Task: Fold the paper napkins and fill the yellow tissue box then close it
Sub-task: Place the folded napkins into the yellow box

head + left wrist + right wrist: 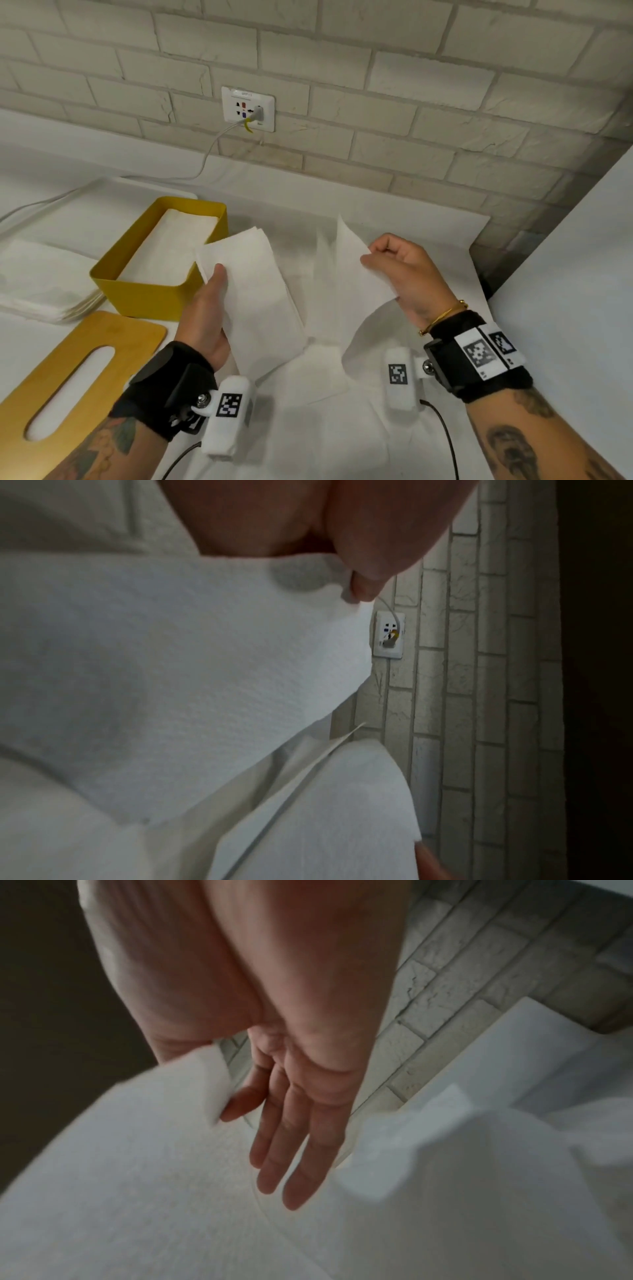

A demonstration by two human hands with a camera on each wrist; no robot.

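Filling is partway: box (150, 270) at far left already holds folded napkins, slotted lid (78, 373) lies off on the table near-left, flat stack (44, 284) left of the box still waits. Left hand (209, 308) pinches a folded napkin (253, 281) just right of the box, thumb on top. Right hand (400, 274) pinches an open sheet (363, 281) raised mid-table, thumb and forefinger on its edge; other fingers look straight in the blurry wrist view.

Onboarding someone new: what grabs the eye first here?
The open yellow metal tissue box, left of centre, already holds folded white napkins. In front of it, the left hand holds a folded white paper napkin, while the right hand pinches an unfolded white sheet.
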